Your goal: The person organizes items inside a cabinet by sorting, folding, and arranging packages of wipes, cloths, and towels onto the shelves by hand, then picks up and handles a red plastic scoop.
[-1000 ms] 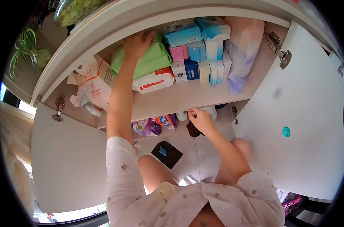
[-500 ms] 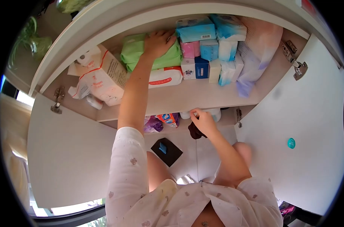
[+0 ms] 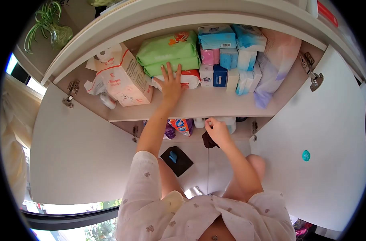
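**Left hand spread before the green soft pack**

Nearest, the right hand is at the front edge of the shelf, fingers curled in; whether they are clamped on anything, I cannot tell. A dark brown item shows just below it. Farther in, the left hand, its fingers apart, partly covers a white packet with a red end. The green soft pack lies just beyond that hand, its lower front edge overlapped by the fingertips. Left of it stands a printed paper bag; right, a pink box.
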### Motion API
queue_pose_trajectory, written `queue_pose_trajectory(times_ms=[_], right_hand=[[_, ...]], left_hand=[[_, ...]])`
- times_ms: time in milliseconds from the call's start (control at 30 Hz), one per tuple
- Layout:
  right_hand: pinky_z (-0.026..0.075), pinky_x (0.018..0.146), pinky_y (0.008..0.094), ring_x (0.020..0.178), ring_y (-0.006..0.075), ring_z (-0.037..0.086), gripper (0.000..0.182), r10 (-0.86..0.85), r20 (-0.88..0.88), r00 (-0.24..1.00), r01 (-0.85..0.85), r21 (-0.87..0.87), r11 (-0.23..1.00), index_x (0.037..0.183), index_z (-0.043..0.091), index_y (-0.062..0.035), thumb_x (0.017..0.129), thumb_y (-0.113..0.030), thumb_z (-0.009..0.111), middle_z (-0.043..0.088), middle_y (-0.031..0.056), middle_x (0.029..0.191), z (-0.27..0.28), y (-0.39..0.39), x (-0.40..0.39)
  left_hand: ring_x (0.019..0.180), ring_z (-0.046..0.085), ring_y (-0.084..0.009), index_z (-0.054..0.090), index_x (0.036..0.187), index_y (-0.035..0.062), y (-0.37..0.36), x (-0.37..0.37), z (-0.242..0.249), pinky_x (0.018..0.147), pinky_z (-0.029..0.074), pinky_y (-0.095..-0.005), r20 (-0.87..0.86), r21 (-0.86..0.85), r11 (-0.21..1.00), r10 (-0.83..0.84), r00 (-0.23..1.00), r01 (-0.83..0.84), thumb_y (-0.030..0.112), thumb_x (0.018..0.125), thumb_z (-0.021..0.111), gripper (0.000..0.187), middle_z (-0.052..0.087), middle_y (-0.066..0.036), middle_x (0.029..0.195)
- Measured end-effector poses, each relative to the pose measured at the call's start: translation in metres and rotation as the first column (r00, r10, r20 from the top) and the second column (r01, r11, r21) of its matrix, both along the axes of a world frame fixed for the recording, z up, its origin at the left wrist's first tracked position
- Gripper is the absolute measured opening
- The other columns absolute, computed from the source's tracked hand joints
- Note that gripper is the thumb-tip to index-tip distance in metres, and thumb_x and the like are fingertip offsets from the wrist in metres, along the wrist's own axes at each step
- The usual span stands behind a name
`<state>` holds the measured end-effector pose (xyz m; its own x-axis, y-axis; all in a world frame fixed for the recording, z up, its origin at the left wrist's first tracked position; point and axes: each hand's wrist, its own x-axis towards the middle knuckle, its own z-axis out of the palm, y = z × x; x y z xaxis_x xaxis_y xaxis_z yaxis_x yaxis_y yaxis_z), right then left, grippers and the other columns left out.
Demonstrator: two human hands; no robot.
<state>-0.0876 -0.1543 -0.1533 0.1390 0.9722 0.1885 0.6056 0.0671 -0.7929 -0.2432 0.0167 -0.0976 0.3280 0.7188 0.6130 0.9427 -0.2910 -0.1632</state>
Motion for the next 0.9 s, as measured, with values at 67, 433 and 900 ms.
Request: queue_pose_trajectory(times_ms=[67, 433, 900], right_hand=[[0.046, 0.056, 0.0406, 0.060, 0.0342, 0.057, 0.016, 0.006, -0.006, 1.000, -0.005, 0.040, 0.999, 0.078, 0.058, -0.0045, 0.075, -0.020, 0.056, 0.059, 0.0159, 0.063, -0.004, 0.003, 0.001], [0.045, 0.066, 0.0275, 0.076, 0.0172, 0.058, 0.020, -0.062, -0.890, 0.451, -0.132, -0.136, 0.982, 0.084, 0.061, 0.0012, 0.076, -0.016, 0.056, 0.062, 0.0095, 0.081, -0.011, 0.013, 0.007], [0.047, 0.072, 0.0326, 0.081, 0.0190, 0.057, 0.023, 0.023, -0.999, -0.044, 0.226, 0.012, 0.974, 0.095, 0.055, -0.0047, 0.082, -0.023, 0.050, 0.058, 0.0088, 0.085, 0.045, -0.127, 0.054]], left_hand=[[0.124, 0.015, -0.0406, 0.021, 0.134, 0.0197, 0.007, 0.001, -0.002, 0.080, 0.024, -0.0706, -0.039, 0.043, 0.999, 0.021, 0.999, -0.019, 0.052, 0.054, 0.068, 0.098, 0.011, -0.020, 0.138], [0.126, 0.016, -0.0363, 0.022, 0.134, 0.0193, -0.017, -0.023, -0.021, 0.090, 0.013, -0.0661, -0.013, -0.023, 0.986, -0.163, 0.987, 0.163, 0.049, 0.070, 0.056, 0.078, 0.011, -0.016, 0.139], [0.119, 0.033, -0.0262, 0.022, 0.131, 0.0053, -0.178, 0.053, 0.018, 0.096, 0.029, -0.0373, 0.982, -0.189, -0.023, -0.023, 0.189, 0.982, 0.039, 0.080, 0.053, 0.069, 0.029, -0.015, 0.132]])
